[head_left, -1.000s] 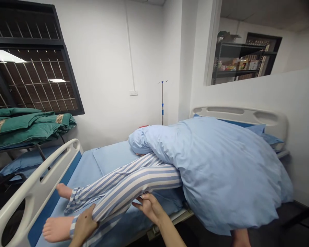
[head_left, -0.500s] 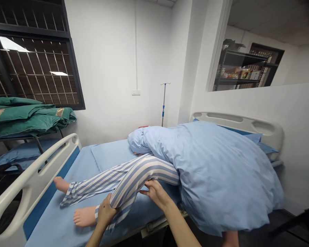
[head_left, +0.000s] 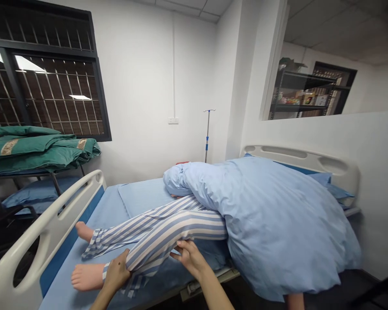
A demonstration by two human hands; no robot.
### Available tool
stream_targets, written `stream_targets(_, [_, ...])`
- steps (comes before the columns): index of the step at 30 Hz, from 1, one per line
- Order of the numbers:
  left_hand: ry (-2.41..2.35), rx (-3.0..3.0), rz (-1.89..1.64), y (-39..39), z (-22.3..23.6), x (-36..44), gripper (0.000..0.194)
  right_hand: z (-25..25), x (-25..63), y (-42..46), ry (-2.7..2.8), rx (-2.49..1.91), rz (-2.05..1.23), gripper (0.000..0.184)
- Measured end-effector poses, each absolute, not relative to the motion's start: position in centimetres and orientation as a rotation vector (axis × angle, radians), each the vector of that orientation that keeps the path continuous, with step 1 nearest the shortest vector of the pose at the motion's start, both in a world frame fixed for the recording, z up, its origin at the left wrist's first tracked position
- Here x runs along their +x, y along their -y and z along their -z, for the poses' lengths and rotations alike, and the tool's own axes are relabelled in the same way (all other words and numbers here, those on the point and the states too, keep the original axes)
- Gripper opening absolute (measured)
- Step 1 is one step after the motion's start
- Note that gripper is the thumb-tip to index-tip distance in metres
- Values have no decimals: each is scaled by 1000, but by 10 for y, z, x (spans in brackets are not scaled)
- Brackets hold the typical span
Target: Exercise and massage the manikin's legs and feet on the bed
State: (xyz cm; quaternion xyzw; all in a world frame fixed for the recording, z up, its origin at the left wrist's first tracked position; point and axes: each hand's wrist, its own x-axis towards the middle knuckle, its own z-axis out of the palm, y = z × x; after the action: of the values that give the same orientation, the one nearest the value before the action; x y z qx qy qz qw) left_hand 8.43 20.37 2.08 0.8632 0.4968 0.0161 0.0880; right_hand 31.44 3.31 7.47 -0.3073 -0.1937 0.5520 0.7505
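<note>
Two legs in blue-and-white striped trousers lie on the bed, seemingly a manikin's; a quilt hides the upper body. My left hand is wrapped round the near lower leg, just above its bare foot. Under the bent near knee is my right hand, its fingers spread and touching or almost touching the trouser cloth. The far leg is stretched out, with its bare foot close to the footboard. A light blue quilt is bunched from the thighs towards the head end.
The bed has a pale footboard and headboard. An IV pole stands behind it. Folded green bedding lies on a rack at left. Below the quilt's near edge hangs a skin-coloured part.
The near foot has slid towards the footboard, and the knee is lower and less bent. My left hand moved left with the leg; my right hand shifted slightly left and down.
</note>
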Motion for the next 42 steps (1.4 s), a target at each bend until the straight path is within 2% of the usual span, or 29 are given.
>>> stream_targets(7, [-1556, 2701, 65, -227, 4, 18, 66, 8, 279, -58, 165, -621, -1298, 23])
stream_targets(11, [-1549, 2757, 99, -227, 16, 2, 59, 59, 266, -69, -15, -709, -1247, 29])
stream_targets(14, [-1572, 2748, 117, -221, 14, 4, 53, 75, 265, -71, -77, -730, -1238, 33])
stream_targets(26, [-1605, 2689, 144, -209, 0, 11, 48, 75, 266, -68, 21, -780, -1269, 32])
stream_targets(31, [-1680, 2602, 148, -206, -6, 19, 40, 66, 265, -61, 66, -807, -1257, 31])
stream_targets(37, [-1687, 2483, 115, -209, -20, 23, 46, 37, 268, -45, 130, -710, -1265, 24])
stream_targets(42, [-1711, 2412, -154, -201, -24, 41, 46, -5, 283, -40, 229, -661, -1232, 18])
